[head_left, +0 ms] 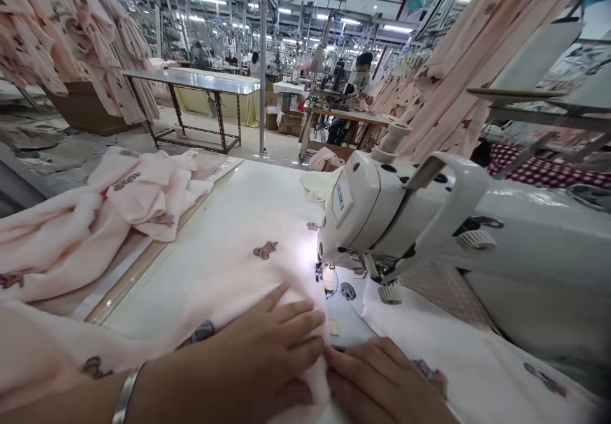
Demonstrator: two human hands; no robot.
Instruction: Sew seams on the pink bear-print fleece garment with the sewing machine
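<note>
A pale pink fabric piece (pixel 229 284) with small printed animal figures lies across the sewing table and reaches under the needle area of a white sewing machine (pixel 363 201). My left hand (pixel 258 354), a silver bangle on its wrist, rests flat on this fabric with its fingers spread, just in front of the needle. Close beside it, my right hand (pixel 382 379) has bent fingers at the fabric's edge and seems to pinch it; its thumb is hidden. The machine's lamp lights the cloth around the presser foot (pixel 319 272). More of the pale fabric extends beneath and right of my right hand.
A heap of pink printed fabric (pixel 143 201) lies on the left. Pink garments (pixel 81 35) hang at upper left, and more hanging cloth (pixel 477 48) is at upper right. Behind stand a metal-legged table (pixel 191 80) and a person (pixel 363 80) at another machine.
</note>
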